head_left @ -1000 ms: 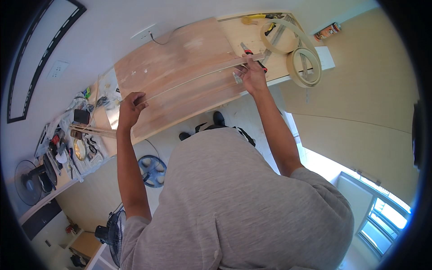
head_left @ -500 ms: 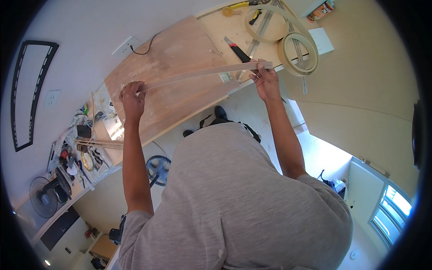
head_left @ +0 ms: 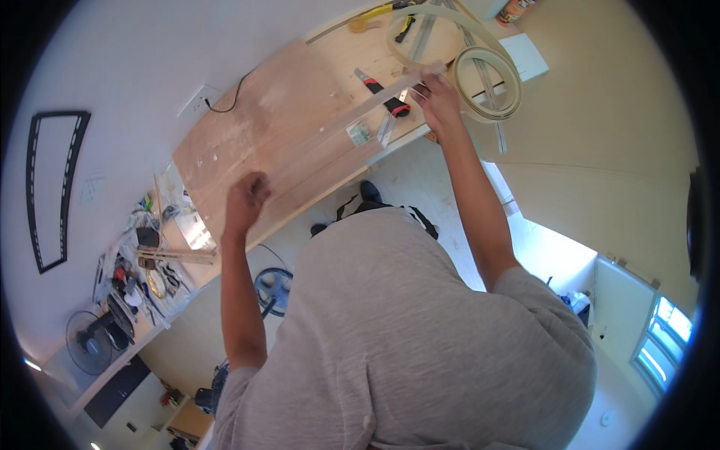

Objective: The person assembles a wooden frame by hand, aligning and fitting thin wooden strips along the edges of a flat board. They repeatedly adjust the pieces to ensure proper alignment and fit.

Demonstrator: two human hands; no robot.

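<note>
A: Our left hand [head_left: 246, 201] and right hand [head_left: 435, 97] each close on one end of a long thin wooden strip [head_left: 341, 127], which lies diagonally above the plywood panel [head_left: 255, 127] on the workbench [head_left: 360, 52]. How do we read the grips?

B: We see the left fingers curled into a loose fist over the strip's near end; the right fingers pinch its far end, beside the red-handled utility knife [head_left: 382, 94]. Whether the strip touches the panel along its length, we cannot tell.

A: What surrounds the right hand?

B: A coil of pale edge banding [head_left: 487, 84] lies just beside it, with metal rails [head_left: 480, 75] crossing under the coil and a yellow-handled tool [head_left: 375, 15] at the bench's far edge.

A: What do we judge could go wrong?

B: The strip is slender and held only at its ends; uneven pressure could bow or snap it. The right end could also catch the coil or nudge the knife off the bench edge.
</note>
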